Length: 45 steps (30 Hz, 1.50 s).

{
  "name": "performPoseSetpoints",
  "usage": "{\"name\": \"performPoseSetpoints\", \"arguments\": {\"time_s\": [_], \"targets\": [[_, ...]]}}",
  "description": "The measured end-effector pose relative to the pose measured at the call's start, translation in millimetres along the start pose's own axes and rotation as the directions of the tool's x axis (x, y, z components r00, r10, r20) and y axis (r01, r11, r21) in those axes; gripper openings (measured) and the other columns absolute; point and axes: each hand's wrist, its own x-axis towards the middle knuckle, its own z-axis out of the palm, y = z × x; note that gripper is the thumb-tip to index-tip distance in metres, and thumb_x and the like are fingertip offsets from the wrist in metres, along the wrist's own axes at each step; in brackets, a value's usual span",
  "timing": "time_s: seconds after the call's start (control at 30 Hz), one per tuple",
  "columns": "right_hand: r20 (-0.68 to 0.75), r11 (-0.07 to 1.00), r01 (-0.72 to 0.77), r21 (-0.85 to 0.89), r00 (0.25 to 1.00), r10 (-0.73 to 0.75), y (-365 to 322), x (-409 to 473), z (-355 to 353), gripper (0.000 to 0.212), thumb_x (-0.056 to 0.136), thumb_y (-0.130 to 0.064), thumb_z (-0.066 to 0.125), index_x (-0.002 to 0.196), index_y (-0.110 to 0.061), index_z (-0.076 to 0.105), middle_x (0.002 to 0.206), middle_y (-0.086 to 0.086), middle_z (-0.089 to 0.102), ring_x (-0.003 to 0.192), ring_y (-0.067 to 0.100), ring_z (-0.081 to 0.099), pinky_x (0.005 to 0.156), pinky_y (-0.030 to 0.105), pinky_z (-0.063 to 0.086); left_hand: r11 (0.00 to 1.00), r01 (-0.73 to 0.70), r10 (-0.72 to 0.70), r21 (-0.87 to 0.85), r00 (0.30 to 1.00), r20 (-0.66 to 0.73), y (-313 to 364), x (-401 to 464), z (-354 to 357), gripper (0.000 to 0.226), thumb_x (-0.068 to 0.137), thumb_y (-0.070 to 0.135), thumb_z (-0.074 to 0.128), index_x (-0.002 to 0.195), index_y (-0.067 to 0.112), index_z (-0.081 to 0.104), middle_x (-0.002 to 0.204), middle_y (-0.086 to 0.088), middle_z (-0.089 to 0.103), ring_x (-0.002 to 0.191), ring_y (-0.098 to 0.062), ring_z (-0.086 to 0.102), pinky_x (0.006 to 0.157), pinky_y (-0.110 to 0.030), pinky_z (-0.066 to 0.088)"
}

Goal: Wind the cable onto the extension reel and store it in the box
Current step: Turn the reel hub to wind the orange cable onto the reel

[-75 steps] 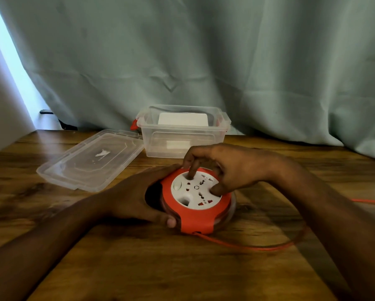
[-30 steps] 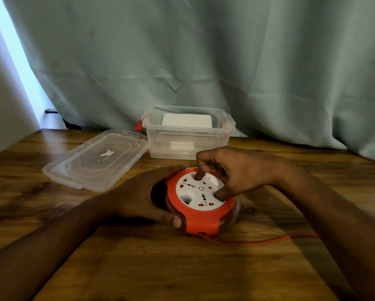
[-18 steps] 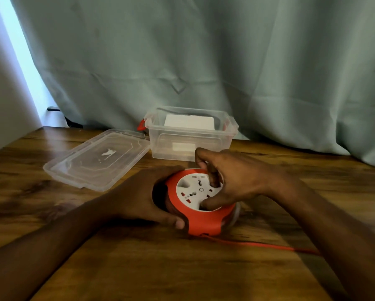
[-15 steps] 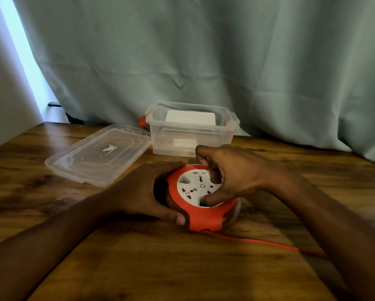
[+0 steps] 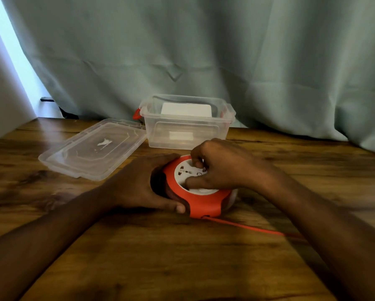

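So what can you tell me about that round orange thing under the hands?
It is an extension reel: a round, flat casing of orange plastic with a white socket face on top and a clear lower rim. It lies flat on the wooden table, in front of the open clear box. The left hand cups its left side; the right hand rests on the socket face, fingers pressed in. An orange cable leaves its near edge and trails right, not fully wound.
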Motion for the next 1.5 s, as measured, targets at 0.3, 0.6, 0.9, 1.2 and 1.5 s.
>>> {"name": "performPoseSetpoints", "arguments": {"time_s": [0.3,0.6,0.9,1.2,1.5], "targets": [[0.071,0.990,0.106,0.089,0.991,-0.112,8.0,-0.9,-27.2,0.038,0.083,-0.027,0.085,0.111,-0.037,0.061,0.098,-0.018,0.068,0.086,-0.006,0.061,0.069,0.020,0.050,0.997,0.055,-0.057,0.059,0.998,0.035,-2.6,1.9,-1.1,0.119,0.052,0.086,0.074,0.153,0.043,0.028,0.153,0.025,0.039,0.138,0.004,0.039,0.115,-0.032,0.038],[0.228,0.983,0.042,0.181,0.970,-0.084,30.3,0.1,-30.5,0.075,0.076,-0.033,0.091,0.137,-0.041,0.049,0.125,-0.024,0.070,0.090,-0.021,0.057,0.074,0.014,0.043,0.998,0.058,-0.061,0.035,0.996,0.071,-2.6,2.5,-3.2,0.119,0.049,0.088,0.071,0.150,0.050,0.021,0.148,0.033,0.035,0.137,0.006,0.036,0.113,-0.023,0.034],[0.141,0.978,0.094,0.188,0.982,-0.122,27.1,-3.1,-22.9,0.053,0.067,-0.038,0.095,0.098,-0.029,0.052,0.095,-0.008,0.071,0.094,0.004,0.069,0.070,0.034,0.061,1.000,0.031,-0.030,-0.007,0.998,0.063,0.1,1.7,-3.9,0.109,0.050,0.084,0.075,0.144,0.059,0.026,0.143,0.039,0.040,0.133,0.013,0.040,0.109,-0.016,0.036],[0.145,0.997,0.058,0.042,0.987,-0.063,11.7,-2.2,-15.4,0.045,0.071,-0.061,0.082,0.065,-0.022,0.059,0.062,-0.006,0.060,0.061,0.010,0.058,0.055,0.034,0.049,1.000,0.027,-0.027,0.004,0.996,0.090,3.1,1.6,-5.8,0.104,0.049,0.083,0.076,0.135,0.071,0.020,0.138,0.048,0.036,0.132,0.016,0.037,0.109,-0.012,0.035],[0.090,0.999,0.053,-0.005,0.995,-0.052,-2.6,1.5,-4.5,0.043,0.090,-0.059,0.068,0.063,-0.026,0.060,0.059,-0.009,0.059,0.056,0.006,0.059,0.053,0.024,0.042,0.999,-0.024,0.026,-0.033,0.999,0.046,2.0,4.7,-2.8,0.101,0.058,0.063,0.088,0.141,0.062,0.030,0.142,0.039,0.044,0.129,0.012,0.045,0.102,-0.005,0.038]]}}
